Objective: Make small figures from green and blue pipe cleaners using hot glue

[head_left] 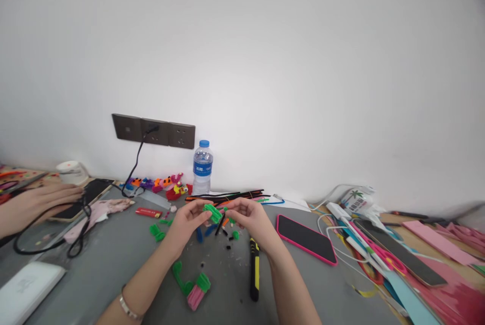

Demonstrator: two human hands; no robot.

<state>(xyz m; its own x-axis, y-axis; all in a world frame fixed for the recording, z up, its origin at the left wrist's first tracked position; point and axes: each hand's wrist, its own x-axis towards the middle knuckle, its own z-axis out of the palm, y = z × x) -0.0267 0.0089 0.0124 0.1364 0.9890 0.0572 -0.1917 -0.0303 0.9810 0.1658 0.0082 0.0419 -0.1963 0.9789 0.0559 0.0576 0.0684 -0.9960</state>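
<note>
My left hand (193, 219) pinches a green folded pipe-cleaner piece (213, 213) between thumb and fingers, above the grey mat. Close beside it, my right hand (248, 216) is closed at the fingertips by a small green bit; what exactly it grips is too small to make out. Below my hands lie a green and pink pipe-cleaner piece (199, 292), a curved green piece (182, 278) and a yellow-and-black utility knife (254, 269). Another green piece (157, 232) rests left of my left wrist. Small black, blue and green scraps (228, 238) are scattered between my forearms.
A water bottle (203, 168) stands by the wall, near a bundle of pipe cleaners (231, 196) and small colourful figures (166, 182). A pink-cased phone (306, 239) lies right. Cables, scissors (392, 262) and sheets crowd the far right. Another person's hand (49, 201) touches a phone at left.
</note>
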